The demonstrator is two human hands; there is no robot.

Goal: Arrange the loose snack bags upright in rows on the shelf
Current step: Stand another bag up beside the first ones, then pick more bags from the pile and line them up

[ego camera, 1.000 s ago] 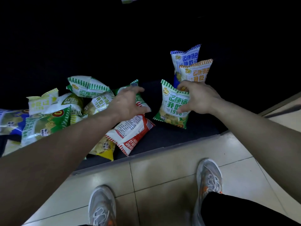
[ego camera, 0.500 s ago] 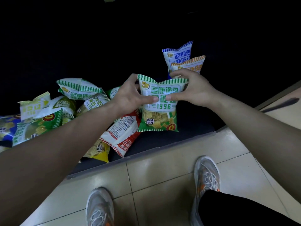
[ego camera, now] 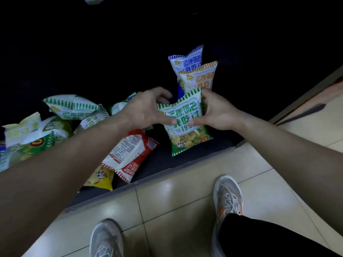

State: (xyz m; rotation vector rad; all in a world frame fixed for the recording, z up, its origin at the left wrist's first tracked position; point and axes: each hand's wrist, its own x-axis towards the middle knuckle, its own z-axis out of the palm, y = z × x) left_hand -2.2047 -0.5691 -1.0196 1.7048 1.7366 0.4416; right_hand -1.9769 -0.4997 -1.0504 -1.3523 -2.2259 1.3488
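A green-striped snack bag [ego camera: 187, 134] stands upright on the dark low shelf [ego camera: 161, 158]. My left hand [ego camera: 146, 110] grips its left side and my right hand [ego camera: 216, 112] grips its right side, thumbs pressed on its front. Directly behind it stand an orange-striped bag [ego camera: 199, 76] and a blue-striped bag [ego camera: 185, 62], both upright in a row. Left of my hands, loose bags lie flat in a heap: a red-striped bag [ego camera: 130, 156], a yellow bag [ego camera: 101, 178] under it, and green-striped bags [ego camera: 70, 106]. My left forearm hides part of the heap.
The shelf's grey front edge [ego camera: 185, 165] runs diagonally above the tiled floor [ego camera: 167, 201]. My two grey shoes [ego camera: 227, 197] stand on the tiles close to the shelf. The back of the shelf is dark. A wall edge [ego camera: 306, 93] rises at the right.
Both hands took hold of the green-striped bag, turned it upright, and moved it right, up against the orange-striped bag.
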